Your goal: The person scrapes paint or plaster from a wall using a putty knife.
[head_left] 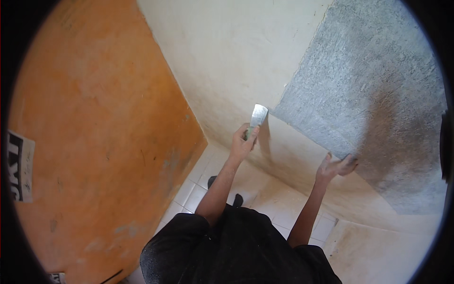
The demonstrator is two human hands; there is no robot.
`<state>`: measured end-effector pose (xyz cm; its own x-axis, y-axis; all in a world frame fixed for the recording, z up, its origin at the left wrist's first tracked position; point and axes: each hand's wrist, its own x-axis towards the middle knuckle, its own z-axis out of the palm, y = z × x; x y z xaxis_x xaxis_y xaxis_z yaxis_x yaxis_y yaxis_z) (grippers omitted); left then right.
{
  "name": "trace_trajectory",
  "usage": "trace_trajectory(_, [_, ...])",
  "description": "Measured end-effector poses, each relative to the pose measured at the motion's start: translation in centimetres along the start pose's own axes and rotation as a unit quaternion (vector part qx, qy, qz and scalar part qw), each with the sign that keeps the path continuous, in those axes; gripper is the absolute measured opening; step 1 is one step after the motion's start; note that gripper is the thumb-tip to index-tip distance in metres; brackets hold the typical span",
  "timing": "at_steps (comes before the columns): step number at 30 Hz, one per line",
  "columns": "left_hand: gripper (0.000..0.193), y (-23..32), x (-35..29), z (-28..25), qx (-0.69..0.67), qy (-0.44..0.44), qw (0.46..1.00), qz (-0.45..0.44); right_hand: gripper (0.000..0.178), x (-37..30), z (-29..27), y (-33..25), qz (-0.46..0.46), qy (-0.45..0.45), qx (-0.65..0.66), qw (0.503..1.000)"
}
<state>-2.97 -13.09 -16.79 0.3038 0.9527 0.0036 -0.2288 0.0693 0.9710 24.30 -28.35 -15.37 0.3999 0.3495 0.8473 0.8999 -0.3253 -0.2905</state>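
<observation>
My left hand (242, 145) is closed round the handle of a putty knife (259, 114), whose broad metal blade points upward. The blade is close to the cream wall (236, 47), near the lower left corner of a rough grey patch (373, 61); whether it touches the wall I cannot tell. At the lower edge of that patch is my right hand (333, 169), its thumb and fingers apart and nothing seen in it. The fingers reach toward the grey surface and seem to rest on it. A shadow falls over the patch to the right of this hand.
An orange wall (104, 123) on the left meets the cream wall in a corner. A printed paper sheet (22, 165) is stuck to the orange wall. White floor tiles (194, 196) show below, with dark footwear (238, 200) on them. A low pale ledge (378, 251) lies at the lower right.
</observation>
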Motion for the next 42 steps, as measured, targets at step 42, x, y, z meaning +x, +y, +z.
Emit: trace_trajectory(42, [0.044, 0.1, 2.0, -1.9, -0.046, -0.148, 0.985, -0.076, 0.088, 5.8, 1.6, -9.6, 0.391, -0.045, 0.366, 0.843])
